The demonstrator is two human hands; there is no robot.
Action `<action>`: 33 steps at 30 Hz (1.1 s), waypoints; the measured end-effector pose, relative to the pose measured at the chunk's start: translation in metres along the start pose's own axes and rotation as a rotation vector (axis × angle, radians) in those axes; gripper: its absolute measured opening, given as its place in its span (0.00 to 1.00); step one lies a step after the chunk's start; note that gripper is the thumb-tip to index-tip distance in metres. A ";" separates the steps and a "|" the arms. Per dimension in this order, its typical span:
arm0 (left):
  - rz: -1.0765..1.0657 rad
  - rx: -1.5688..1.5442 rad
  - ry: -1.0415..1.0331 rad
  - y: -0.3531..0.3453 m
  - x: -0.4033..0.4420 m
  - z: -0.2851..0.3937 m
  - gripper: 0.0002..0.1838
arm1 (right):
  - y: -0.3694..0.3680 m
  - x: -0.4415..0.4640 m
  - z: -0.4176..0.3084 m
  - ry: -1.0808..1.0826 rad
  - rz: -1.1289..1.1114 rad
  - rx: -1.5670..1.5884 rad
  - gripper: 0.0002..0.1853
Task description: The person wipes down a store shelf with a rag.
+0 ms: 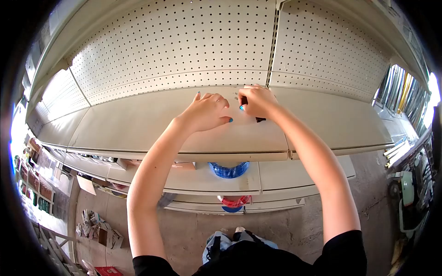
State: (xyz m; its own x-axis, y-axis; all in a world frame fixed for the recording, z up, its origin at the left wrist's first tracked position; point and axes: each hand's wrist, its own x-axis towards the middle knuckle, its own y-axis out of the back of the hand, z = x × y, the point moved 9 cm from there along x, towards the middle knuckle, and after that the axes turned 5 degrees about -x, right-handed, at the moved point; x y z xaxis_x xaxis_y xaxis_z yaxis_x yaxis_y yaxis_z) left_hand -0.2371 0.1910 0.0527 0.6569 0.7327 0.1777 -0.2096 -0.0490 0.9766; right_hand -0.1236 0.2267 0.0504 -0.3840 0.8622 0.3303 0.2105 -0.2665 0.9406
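Observation:
Over the upper beige shelf (193,138), my left hand (207,112) is open, its thumb apart from the loosely bent fingers and nothing between them. Close to its right, my right hand (258,101) is closed, with the fingers curled around something dark that they mostly hide. A small black piece (261,119) shows just below that hand; I cannot tell whether it is part of the held thing or lies on the shelf. A few small dark marks show on the shelf surface beside the right fingertips.
A perforated back panel (184,46) rises behind the shelf. On lower shelves sit a blue coil (229,170) and a red coil (235,201). A pile of cardboard (99,230) lies on the floor at left. Long metal pieces (400,89) stand at the far right.

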 end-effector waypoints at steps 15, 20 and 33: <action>-0.327 0.000 -0.060 -0.006 0.022 -0.011 0.21 | 0.010 -0.010 -0.017 -0.073 -0.195 -0.130 0.05; -0.320 -0.023 -0.049 -0.005 0.020 -0.012 0.19 | 0.007 0.000 -0.014 -0.071 -0.154 -0.132 0.06; -0.223 -0.046 -0.124 -0.010 0.014 -0.014 0.17 | 0.009 -0.013 -0.018 -0.114 -0.207 -0.093 0.06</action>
State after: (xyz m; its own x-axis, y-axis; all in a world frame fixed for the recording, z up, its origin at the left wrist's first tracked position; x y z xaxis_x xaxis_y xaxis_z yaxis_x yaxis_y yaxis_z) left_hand -0.2362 0.2109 0.0438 0.7740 0.6327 -0.0252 -0.0800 0.1372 0.9873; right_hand -0.1324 0.2052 0.0560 -0.3055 0.9441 0.1237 0.0520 -0.1132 0.9922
